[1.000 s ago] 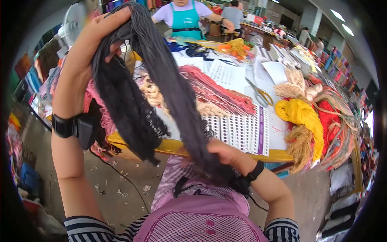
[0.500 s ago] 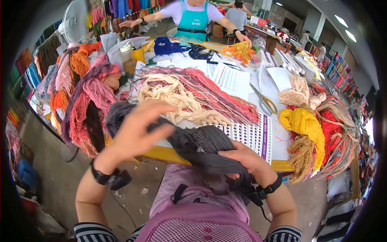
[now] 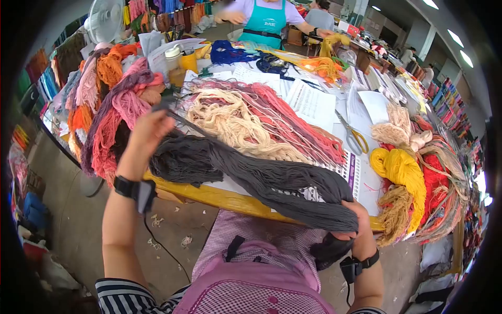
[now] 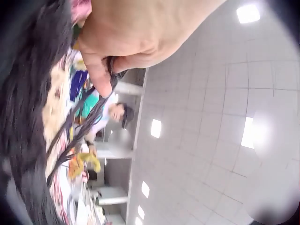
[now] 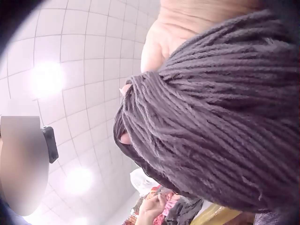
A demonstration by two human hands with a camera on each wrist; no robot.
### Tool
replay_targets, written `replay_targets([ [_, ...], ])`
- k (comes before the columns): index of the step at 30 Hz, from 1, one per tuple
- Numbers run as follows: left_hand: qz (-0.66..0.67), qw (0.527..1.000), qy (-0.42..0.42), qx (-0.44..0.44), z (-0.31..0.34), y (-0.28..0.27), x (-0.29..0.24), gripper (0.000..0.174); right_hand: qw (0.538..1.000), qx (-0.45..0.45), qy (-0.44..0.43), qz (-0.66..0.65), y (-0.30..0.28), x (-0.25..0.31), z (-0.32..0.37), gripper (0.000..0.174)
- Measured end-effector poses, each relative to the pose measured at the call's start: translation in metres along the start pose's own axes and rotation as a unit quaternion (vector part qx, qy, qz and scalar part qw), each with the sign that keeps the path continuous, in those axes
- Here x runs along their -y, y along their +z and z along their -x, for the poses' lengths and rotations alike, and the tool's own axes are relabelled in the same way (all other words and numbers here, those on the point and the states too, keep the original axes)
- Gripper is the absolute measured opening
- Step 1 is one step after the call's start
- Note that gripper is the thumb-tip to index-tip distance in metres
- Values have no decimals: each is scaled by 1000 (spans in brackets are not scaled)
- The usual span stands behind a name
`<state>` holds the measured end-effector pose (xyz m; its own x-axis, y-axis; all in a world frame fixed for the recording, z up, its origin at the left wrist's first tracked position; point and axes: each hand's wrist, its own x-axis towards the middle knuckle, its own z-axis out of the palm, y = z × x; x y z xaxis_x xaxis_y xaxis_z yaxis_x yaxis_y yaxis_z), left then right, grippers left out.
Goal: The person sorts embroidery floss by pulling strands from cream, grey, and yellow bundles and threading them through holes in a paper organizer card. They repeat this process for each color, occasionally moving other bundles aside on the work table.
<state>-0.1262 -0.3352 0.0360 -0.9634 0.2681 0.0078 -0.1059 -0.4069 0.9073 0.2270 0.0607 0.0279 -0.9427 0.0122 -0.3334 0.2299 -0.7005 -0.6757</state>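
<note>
A long dark grey yarn skein [image 3: 272,180] stretches along the near edge of the table between my two hands. My right hand [image 3: 358,213] grips its right end, the yarn looped over the fingers; in the right wrist view the thick strands [image 5: 215,112] fan out from that loop and fingertips peek through. My left hand [image 3: 148,133], raised a little above the table at the left, pinches a thin bunch of strands [image 4: 86,124] between thumb and finger. Below that hand, the skein's loose left end [image 3: 188,159] lies heaped on the table edge.
Cream yarn [image 3: 225,120] and red-pink yarn [image 3: 308,133] lie behind the skein. Scissors [image 3: 353,135] rest right of printed sheets [image 3: 311,102]. Yellow yarn [image 3: 400,170] hangs at the right, pink yarn [image 3: 128,104] at the left. Across the table stands a person in a teal apron [image 3: 264,23].
The left hand came down from high up, passed loosely over the yarn and now pinches strands at the left. The right hand moved right, drawing the skein out lengthwise.
</note>
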Motion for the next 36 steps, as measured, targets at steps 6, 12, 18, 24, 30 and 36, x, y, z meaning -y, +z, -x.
replay_targets([
  [6, -78, 992, 62, -74, -18, -119, -39, 27, 1000, 14, 5, -26, -2, -1, -1, 30],
  [12, -495, 852, 147, 90, 88, 43, -32, 15, 987, 133, 74, -50, 41, -2, -8, 31],
  [18, -242, 726, -30, 643, 174, 177, 49, 41, 975, 182, 107, 61, 101, -17, -24, 55],
  [24, 46, 896, -6, 441, 156, 173, 15, 131, 917, 332, -85, 206, 99, -33, -38, 65],
  [30, 220, 932, 265, 117, 144, 7, -152, 45, 911, 295, -30, 288, 52, -32, -46, 52],
  [36, 51, 943, 304, 127, 180, -60, -206, 34, 921, 265, 30, 283, 38, -31, -53, 37],
])
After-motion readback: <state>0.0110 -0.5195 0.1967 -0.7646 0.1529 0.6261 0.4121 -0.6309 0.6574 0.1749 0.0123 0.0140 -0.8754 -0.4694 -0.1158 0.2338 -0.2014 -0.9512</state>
